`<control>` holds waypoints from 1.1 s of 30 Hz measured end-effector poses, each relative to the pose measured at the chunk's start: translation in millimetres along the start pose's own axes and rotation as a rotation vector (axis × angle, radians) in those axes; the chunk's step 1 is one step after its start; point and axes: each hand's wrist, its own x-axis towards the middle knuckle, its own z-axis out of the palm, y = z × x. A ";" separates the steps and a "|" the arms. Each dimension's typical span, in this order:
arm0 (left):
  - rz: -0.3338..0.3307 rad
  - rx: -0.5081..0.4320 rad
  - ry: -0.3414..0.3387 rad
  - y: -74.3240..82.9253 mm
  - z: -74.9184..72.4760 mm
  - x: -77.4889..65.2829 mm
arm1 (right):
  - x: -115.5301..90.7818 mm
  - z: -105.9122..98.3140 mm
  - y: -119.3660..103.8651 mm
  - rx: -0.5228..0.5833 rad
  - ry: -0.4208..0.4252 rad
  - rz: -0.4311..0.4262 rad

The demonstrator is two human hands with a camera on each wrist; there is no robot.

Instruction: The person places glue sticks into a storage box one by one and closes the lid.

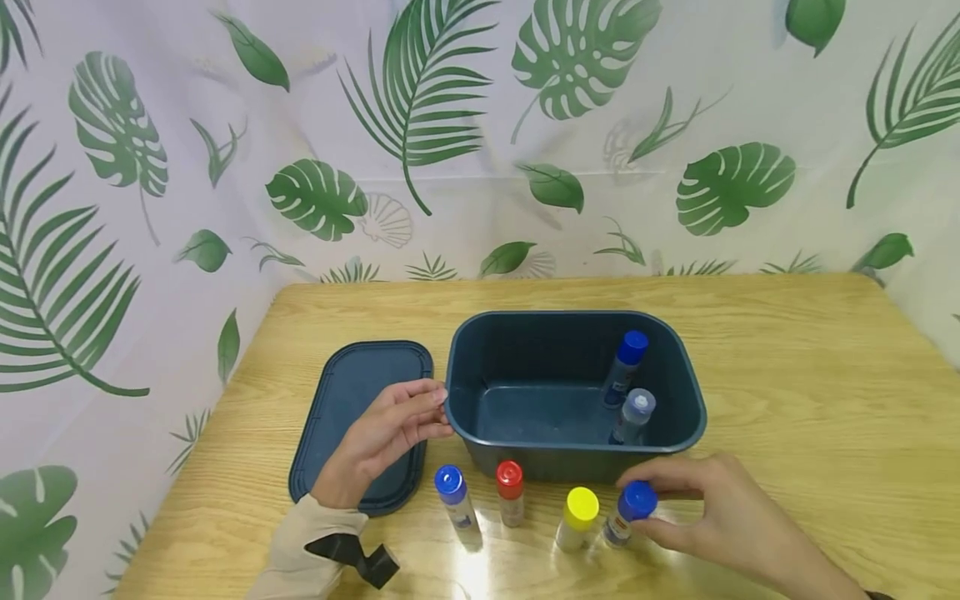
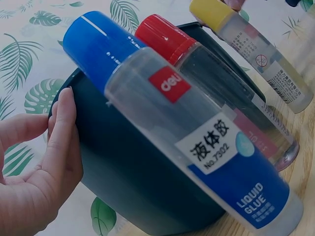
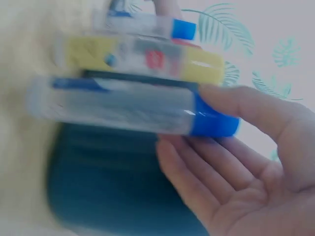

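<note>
My left hand point(image 1: 390, 429) pinches the left rim of a dark blue plastic box point(image 1: 517, 460), its fingers against the outer wall in the left wrist view. Low at the box's front right corner, my right hand point(image 1: 716, 512) holds a liquid glue bottle point(image 1: 638, 502) by its blue cap, between thumb and fingers. This bottle stands upright beside a yellow-capped glue bottle point(image 1: 577, 517). Farther left are a red-capped bottle point(image 1: 511, 492) and another blue-capped glue bottle point(image 2: 211, 147), both upright. Inside the box, at its right end, stand a blue-capped bottle point(image 1: 626, 367) and a clear-capped bottle point(image 1: 636, 414).
A dark blue lid point(image 1: 371, 379) lies flat on the wooden table point(image 1: 810, 375), left of the box and partly under my left hand. Behind the table hangs a white cloth point(image 1: 465, 233) printed with green leaves.
</note>
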 end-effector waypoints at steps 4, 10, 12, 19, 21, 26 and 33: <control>-0.002 -0.019 0.011 1.2 0.5 -0.6 | -5.4 6.0 3.8 0.108 0.027 0.079; -0.006 -0.028 0.009 2.3 2.9 -0.6 | -9.0 13.0 -0.5 0.140 0.134 0.078; -0.006 -0.027 0.007 2.3 3.7 -0.3 | -8.3 12.6 -1.9 0.126 0.175 0.024; 0.000 -0.028 0.003 3.3 6.1 0.6 | -3.4 -4.7 -7.1 0.018 0.244 -0.190; 0.001 -0.033 0.002 3.4 6.1 0.2 | -0.9 -11.7 -11.2 -0.029 0.254 -0.205; -0.002 -0.052 -0.013 3.4 6.5 -0.6 | 7.0 -24.9 -21.3 -0.094 0.322 -0.243; -0.002 -0.048 -0.021 1.5 4.2 -0.2 | 23.6 -36.3 -31.0 -0.039 0.355 -0.336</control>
